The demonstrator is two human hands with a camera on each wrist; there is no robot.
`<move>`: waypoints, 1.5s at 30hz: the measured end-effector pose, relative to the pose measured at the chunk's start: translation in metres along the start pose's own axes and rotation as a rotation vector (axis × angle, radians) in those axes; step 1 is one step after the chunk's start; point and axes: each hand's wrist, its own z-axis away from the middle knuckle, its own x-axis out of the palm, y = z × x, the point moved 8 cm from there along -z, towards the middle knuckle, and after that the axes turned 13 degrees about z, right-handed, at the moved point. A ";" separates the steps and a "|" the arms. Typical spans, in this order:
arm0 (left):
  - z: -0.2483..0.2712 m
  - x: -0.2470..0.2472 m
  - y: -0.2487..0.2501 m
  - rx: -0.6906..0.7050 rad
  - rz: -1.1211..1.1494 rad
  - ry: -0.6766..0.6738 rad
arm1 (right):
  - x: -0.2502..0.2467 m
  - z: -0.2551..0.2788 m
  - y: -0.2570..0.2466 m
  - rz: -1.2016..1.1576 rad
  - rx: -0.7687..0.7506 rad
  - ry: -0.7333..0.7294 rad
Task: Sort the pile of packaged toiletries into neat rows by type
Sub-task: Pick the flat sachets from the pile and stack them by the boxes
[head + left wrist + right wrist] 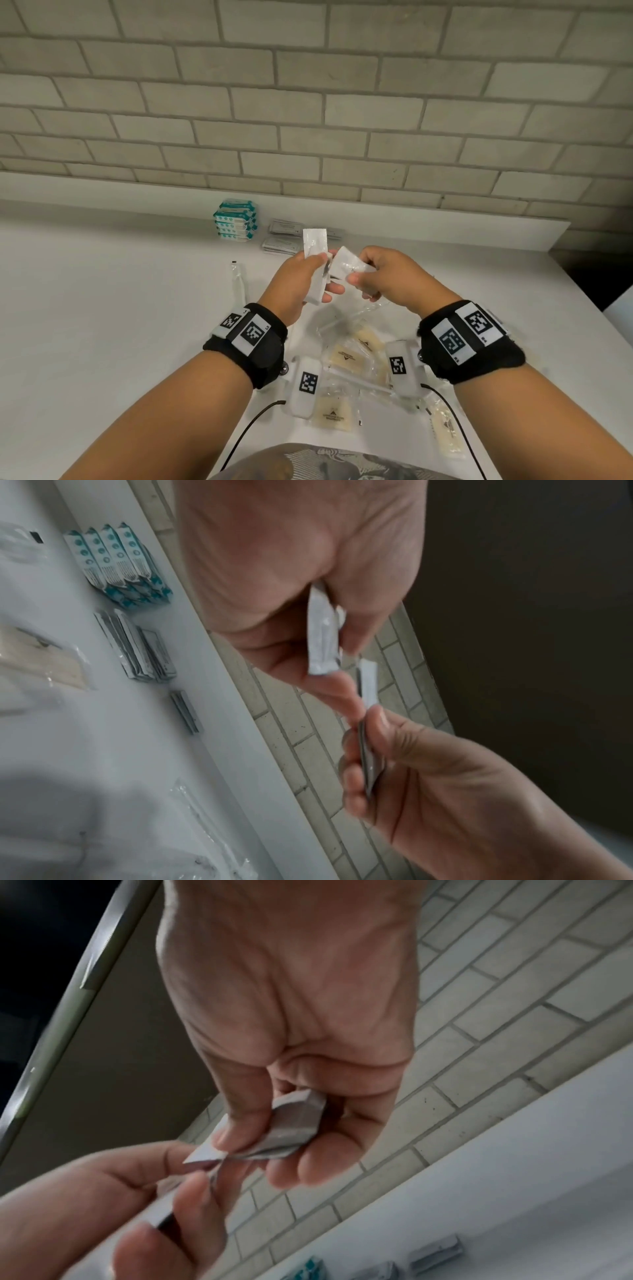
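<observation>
Above the white counter (pixel 120 308) my left hand (pixel 329 274) grips a small stack of long white sachets (pixel 314 241), held upright between thumb and fingers. Just to its right, my right hand (pixel 359 274) pinches another white sachet (pixel 346 262), whose tip touches the left stack. The left wrist view shows the stack (pixel 320 631) edge-on in the left hand (pixel 329 653). In the right wrist view the right hand (pixel 260 1145) curls round its sachet (pixel 299 1121). A loose pile of clear packets with beige contents (pixel 346 356) lies below the wrists.
By the brick wall stand a row of teal packs (pixel 234 221) and stacks of grey sachets (pixel 282 236). A long clear packet (pixel 238 281) lies left of my hands. The counter drops off at the right edge (pixel 582 274). Black cables (pixel 253 421) trail from the wristbands.
</observation>
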 end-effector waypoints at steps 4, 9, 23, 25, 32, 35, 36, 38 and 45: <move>-0.001 -0.010 0.003 0.030 0.107 0.042 | -0.012 0.004 0.000 -0.349 0.047 0.104; 0.001 -0.007 0.010 0.137 0.063 0.020 | -0.007 0.004 -0.012 -0.490 0.032 0.089; 0.007 0.019 -0.006 0.069 -0.052 -0.132 | -0.009 0.002 -0.032 -0.248 -0.020 0.276; 0.006 0.016 -0.007 0.082 0.001 -0.106 | -0.009 0.001 -0.027 -0.322 0.005 0.280; 0.005 0.007 -0.009 0.052 0.027 -0.093 | 0.002 0.000 -0.016 -0.278 0.019 0.218; 0.003 -0.004 -0.009 0.029 0.009 -0.016 | -0.015 0.000 -0.011 -0.339 0.041 0.279; 0.002 -0.005 -0.008 0.025 -0.023 -0.024 | -0.019 0.000 -0.013 -0.339 0.020 0.258; 0.003 -0.004 -0.008 0.010 -0.056 -0.038 | -0.018 0.001 -0.025 -0.273 -0.055 0.164; 0.007 0.023 -0.012 -0.071 0.168 -0.120 | 0.017 0.001 -0.048 0.147 -0.161 0.051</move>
